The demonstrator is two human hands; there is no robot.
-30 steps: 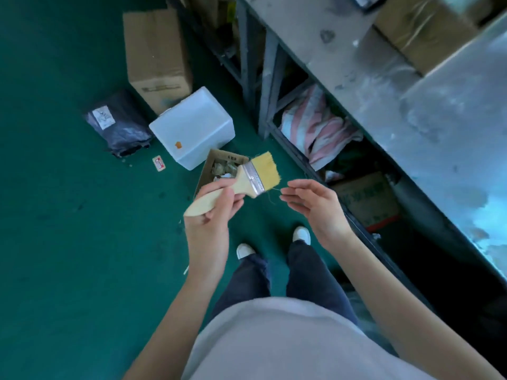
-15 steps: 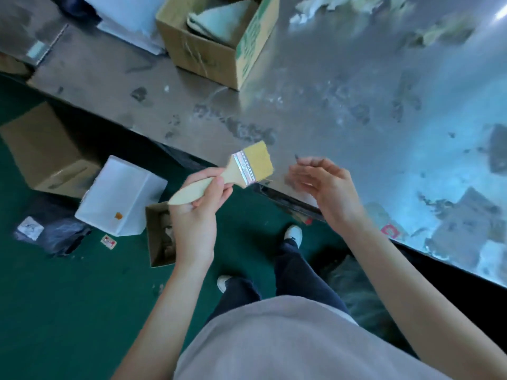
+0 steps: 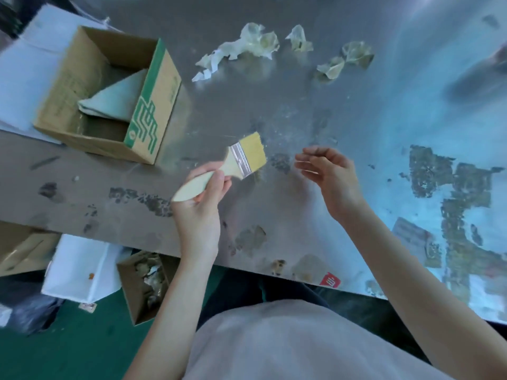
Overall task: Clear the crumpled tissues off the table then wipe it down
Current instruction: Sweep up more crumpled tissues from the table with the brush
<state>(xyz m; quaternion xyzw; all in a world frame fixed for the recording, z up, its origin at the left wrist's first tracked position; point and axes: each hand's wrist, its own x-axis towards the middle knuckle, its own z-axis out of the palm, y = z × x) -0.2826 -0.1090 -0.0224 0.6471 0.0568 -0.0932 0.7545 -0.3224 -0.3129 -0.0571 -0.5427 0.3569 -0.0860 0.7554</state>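
Crumpled white tissues (image 3: 248, 43) lie scattered on far side of grey stained table (image 3: 301, 111), right of open cardboard box (image 3: 109, 91). Left hand (image 3: 201, 200) grips paintbrush (image 3: 233, 163) handle above tabletop; right hand (image 3: 333, 178) hovers beside bristles, fingers loosely extended, holding nothing.

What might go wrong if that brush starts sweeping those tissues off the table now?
The crumpled tissues lie far from the small box on the floor, so swept ones could miss it. The left hand holds the brush by the handle's end; it may twist. The open box beside the sweep path could catch dust.
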